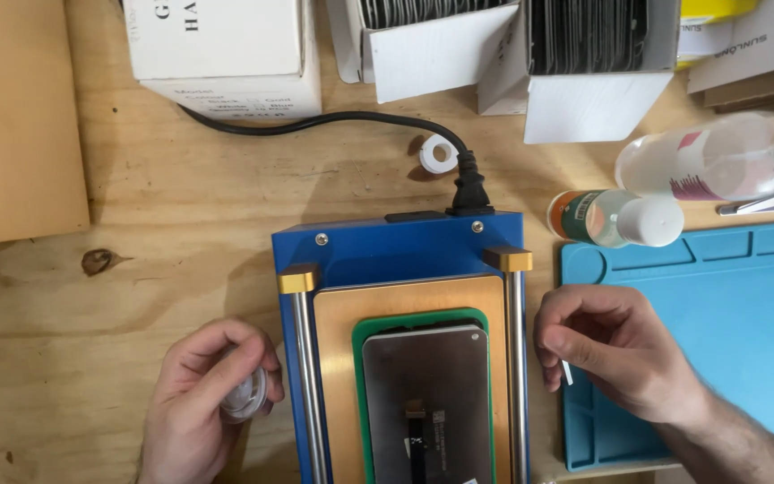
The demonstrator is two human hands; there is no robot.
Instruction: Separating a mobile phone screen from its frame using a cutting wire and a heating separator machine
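Left hand point(203, 399): fingers curled closed around a small clear round spool point(245, 394), gripped between thumb and fingertips, resting over the wooden table point(136, 224) just left of the blue machine point(400, 246). Right hand point(615, 350): fingers loosely curled, thumb and forefinger pinching a small white strip point(567, 373); the hand sits over the left edge of the blue work mat point(727, 305), just right of the machine's right rail. Between both hands, a phone screen panel point(427, 394) lies flat in a green frame on the machine's plate. Neither hand touches it. A white ring point(438, 154) lies beside the black power cable point(351, 118) behind the machine.
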